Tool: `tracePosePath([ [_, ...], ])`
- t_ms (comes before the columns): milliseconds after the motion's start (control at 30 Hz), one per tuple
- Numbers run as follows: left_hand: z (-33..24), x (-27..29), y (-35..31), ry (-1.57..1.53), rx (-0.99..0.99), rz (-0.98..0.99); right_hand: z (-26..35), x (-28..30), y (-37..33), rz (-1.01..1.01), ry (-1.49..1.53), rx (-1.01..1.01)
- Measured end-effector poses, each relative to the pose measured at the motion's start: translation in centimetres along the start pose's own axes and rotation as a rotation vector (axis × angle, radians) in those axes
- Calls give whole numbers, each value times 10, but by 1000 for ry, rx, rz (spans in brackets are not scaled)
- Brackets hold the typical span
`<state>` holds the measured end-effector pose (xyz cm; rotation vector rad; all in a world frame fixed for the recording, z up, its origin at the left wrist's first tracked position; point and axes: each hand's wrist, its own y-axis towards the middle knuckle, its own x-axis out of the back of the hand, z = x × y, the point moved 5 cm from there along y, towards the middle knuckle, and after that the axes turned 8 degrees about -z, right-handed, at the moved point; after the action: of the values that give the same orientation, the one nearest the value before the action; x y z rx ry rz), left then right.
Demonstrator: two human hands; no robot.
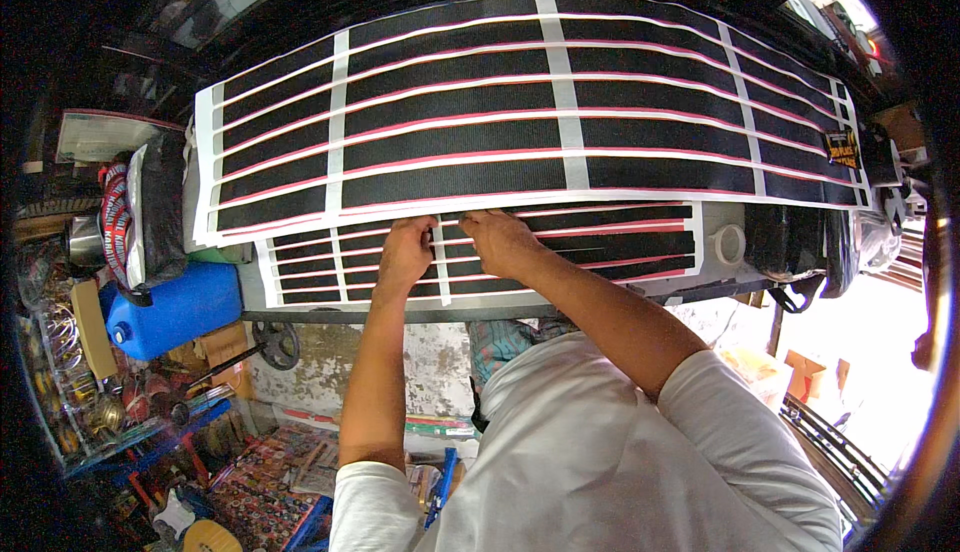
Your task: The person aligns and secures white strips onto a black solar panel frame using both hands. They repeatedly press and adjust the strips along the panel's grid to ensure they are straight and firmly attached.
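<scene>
A long white sheet (pixel 572 198) bears rows of black ribbed strips (pixel 450 135) with thin red edges and pale cross bands (pixel 564 82). Along its near side, a smaller sheet (pixel 697 242) of similar black strips lies partly beneath it. My left hand (pixel 404 254) is over the smaller sheet, its fingers curled closed near the large sheet's edge. Just right of a pale cross band, my right hand (pixel 497 243) rests with fingers bent and pressed together at that same edge. Whatever the fingertips pinch is hidden.
A white ring-shaped roll (pixel 728 244) lies on the grey worktable (pixel 400 312) to the right. On the large sheet's right end is a small black and yellow label (pixel 842 149). A blue jug (pixel 175 312) and a handwheel (pixel 276 345) stand at the left.
</scene>
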<state>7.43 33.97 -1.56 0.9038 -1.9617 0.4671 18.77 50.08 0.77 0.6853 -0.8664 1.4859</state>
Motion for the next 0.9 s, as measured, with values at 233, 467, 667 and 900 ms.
tracePosePath([
  [233, -13, 0, 3, 82, -41, 52, 3, 1, 0, -26, 17, 10],
  [467, -38, -5, 16, 347, -185, 281, -8, -11, 2, -37, 23, 24],
  [667, -27, -9, 25, 367, -255, 468, -2, -7, 3, -42, 55, -5],
  [900, -34, -6, 26, 395, -315, 474, 0, -3, -1, -70, 16, -1],
])
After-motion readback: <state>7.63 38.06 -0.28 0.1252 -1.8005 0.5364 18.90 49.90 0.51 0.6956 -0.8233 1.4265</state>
